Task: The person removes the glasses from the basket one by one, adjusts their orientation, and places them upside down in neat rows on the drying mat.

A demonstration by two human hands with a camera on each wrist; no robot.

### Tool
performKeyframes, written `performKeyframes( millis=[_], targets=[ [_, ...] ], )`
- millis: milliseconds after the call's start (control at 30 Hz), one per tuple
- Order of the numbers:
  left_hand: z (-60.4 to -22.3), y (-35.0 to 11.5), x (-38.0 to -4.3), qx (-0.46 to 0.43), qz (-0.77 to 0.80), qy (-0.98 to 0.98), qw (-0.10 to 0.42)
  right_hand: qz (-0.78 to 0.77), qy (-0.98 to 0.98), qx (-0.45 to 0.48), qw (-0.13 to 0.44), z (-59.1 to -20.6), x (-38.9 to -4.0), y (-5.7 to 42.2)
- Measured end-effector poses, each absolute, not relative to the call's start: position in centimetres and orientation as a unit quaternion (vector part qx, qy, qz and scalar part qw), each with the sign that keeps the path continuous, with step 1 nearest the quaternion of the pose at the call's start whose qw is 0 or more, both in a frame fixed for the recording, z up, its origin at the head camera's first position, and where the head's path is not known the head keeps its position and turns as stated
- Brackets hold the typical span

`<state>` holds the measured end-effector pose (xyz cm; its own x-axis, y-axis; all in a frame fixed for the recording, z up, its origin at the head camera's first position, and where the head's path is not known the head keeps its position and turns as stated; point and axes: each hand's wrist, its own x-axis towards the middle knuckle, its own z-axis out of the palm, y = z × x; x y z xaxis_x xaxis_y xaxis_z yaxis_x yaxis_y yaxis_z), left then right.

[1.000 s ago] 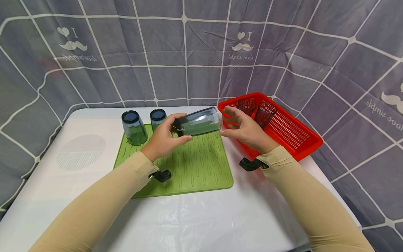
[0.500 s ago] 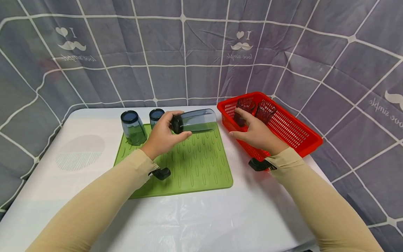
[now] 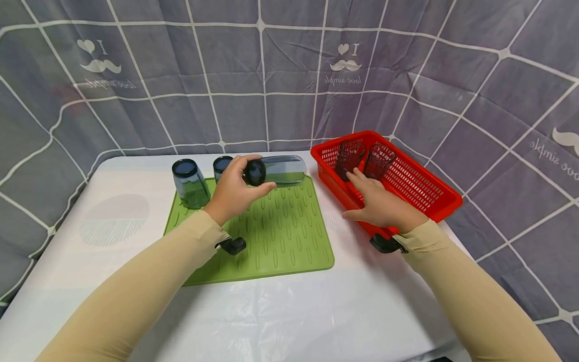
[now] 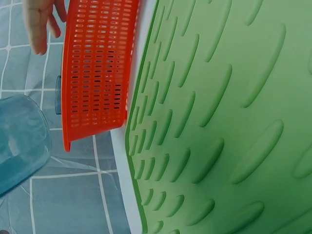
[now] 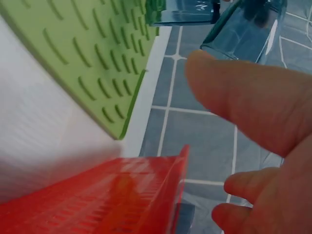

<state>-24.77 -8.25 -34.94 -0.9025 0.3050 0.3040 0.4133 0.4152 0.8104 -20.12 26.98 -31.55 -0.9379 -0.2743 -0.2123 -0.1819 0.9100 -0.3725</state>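
My left hand (image 3: 236, 191) grips a blue-tinted drinking glass (image 3: 284, 170) near its thick dark base. The glass lies on its side in the air over the green ribbed mat (image 3: 276, 236), its mouth turned right. In the left wrist view only the mouth end of that glass (image 4: 22, 141) shows, at the left edge. My right hand (image 3: 384, 203) is over the near left side of the red basket (image 3: 425, 186), fingers spread and holding nothing. Two glasses (image 3: 379, 161) stand inside the basket, just beyond its fingertips.
Two more blue glasses stand upside down at the mat's back left: one glass (image 3: 191, 183) in full view, the other glass (image 3: 222, 165) partly behind my left hand. White cloth covers the table (image 3: 289, 317). A grey checked curtain (image 3: 289, 75) hangs close behind.
My right hand has moved right, away from the held glass's mouth to over the basket. My left hand keeps its grip, and the glass has turned to lie more level, base toward me.
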Motion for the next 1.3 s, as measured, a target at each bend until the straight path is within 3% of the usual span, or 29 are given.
performKeyframes(
  millis=[500,1300],
  targets=[
    [-34.7,-7.0,-25.8,-0.175,-0.463,-0.867,0.064,-0.131,0.972,-0.128,0.146,-33.3,-19.0,27.7],
    [-34.9,-5.6,-27.0,-0.133,-0.384,-0.914,-0.002,-0.157,0.97,-0.138,0.123,-34.7,-18.7,28.3]
  ],
)
